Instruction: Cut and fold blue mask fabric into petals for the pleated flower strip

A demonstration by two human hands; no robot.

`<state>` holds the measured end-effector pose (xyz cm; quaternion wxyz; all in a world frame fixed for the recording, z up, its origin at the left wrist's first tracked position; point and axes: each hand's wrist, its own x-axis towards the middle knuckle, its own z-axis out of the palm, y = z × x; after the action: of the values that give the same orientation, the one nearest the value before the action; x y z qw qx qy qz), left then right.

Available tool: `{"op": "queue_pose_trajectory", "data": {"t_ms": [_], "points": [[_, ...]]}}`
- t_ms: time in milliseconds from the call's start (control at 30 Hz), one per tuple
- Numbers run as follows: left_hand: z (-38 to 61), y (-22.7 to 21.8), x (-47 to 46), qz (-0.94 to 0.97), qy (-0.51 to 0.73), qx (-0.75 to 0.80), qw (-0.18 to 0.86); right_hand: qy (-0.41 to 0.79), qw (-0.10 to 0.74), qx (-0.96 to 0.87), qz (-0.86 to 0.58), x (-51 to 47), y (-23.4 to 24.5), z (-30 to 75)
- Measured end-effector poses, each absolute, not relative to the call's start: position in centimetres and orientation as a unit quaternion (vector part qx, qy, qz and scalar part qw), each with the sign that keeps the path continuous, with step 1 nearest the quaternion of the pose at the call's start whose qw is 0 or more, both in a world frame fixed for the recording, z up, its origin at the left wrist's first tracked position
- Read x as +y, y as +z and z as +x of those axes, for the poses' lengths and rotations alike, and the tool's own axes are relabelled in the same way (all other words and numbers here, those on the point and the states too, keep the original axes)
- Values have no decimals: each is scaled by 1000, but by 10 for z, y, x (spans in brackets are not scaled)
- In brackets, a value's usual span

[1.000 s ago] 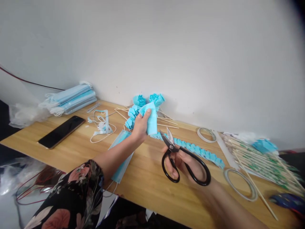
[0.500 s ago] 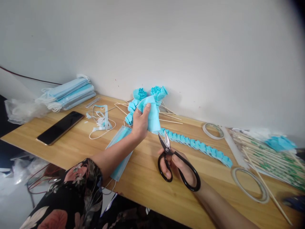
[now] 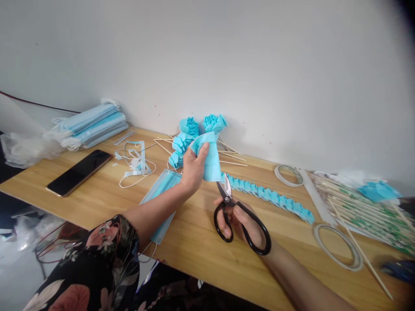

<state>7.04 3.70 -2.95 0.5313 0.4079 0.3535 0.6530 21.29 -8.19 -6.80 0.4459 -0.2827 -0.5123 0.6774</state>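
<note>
Between the thumb and fingers of my left hand (image 3: 193, 169) is a folded piece of light-blue mask fabric (image 3: 212, 160), its lower edge hanging free. My right hand (image 3: 241, 220) grips black-handled scissors (image 3: 228, 201) through the loops. The blades are parted and point up at the fabric's lower edge, close beneath it. A row of overlapping blue fabric petals (image 3: 272, 196) lies on the table to the right of the blades. Behind my left hand are several blue fabric flowers (image 3: 214, 123) on thin sticks. Under my left forearm lies a blue face mask (image 3: 164, 229).
A stack of masks (image 3: 94, 125), a phone (image 3: 79, 172) and cut mask scraps (image 3: 138, 162) are on the left of the wooden table (image 3: 201, 242). To the right lie two tape rolls (image 3: 288, 175), a loose stick (image 3: 363, 252) and a bundle of wooden sticks (image 3: 366, 216).
The fabric in my left hand has shifted slightly right and down, nearer the scissors. The scissors have moved up a little, their blades still apart.
</note>
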Motion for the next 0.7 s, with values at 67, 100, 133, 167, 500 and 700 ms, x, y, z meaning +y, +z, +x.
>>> {"op": "queue_pose_trajectory", "data": {"t_ms": [67,100,133,167,500,700], "points": [[72,-32,35,431,670,351,492,680,450,-510,-275,-82,-71,212],[73,-33,34,441,672,352,479,680,454,-507,-273,-82,-72,212],[74,-34,33,448,670,354,475,680,458,-503,-273,-82,-74,212],[74,-34,32,452,668,355,472,681,463,-498,-273,-81,-75,212],[78,-40,30,456,668,354,470,696,498,-448,-258,-82,-72,204],[80,-40,30,442,677,340,481,691,513,-429,-275,-85,-66,199]]}}
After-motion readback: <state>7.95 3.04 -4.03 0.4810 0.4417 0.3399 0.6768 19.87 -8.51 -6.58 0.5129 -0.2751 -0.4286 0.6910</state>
